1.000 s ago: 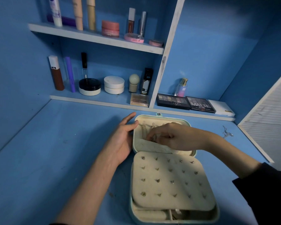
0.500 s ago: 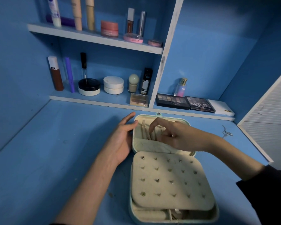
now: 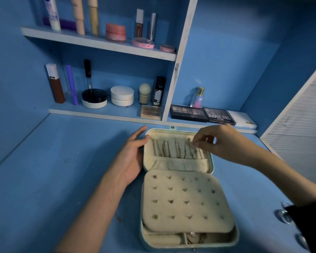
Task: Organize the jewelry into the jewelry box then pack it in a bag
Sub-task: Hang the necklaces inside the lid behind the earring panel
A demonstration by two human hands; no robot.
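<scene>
1. Hands first: the left hand (image 3: 133, 156) lies open against the lid of the pale green, cream-lined jewelry box (image 3: 235, 234) on the blue desk (image 3: 62, 179). The right hand (image 3: 221, 141) pinches a thin gold chain (image 3: 185, 152) in the lid.
2. Nearly filled, I judge: roughly six chains hang, and studs dot the cream earring panel (image 3: 186, 199).
3. Two glassy pieces (image 3: 283, 215) lie on the desk; no bag is visible.

The black eyeshadow palette (image 3: 219, 116) on the low shelf, at one o'clock in the view, reads "MATTE" in white. The wider palette (image 3: 189, 113) touching it at its nine o'clock faintly reads "NUDES". The perfume bottle (image 3: 199, 99) behind them bears "SB".
</scene>
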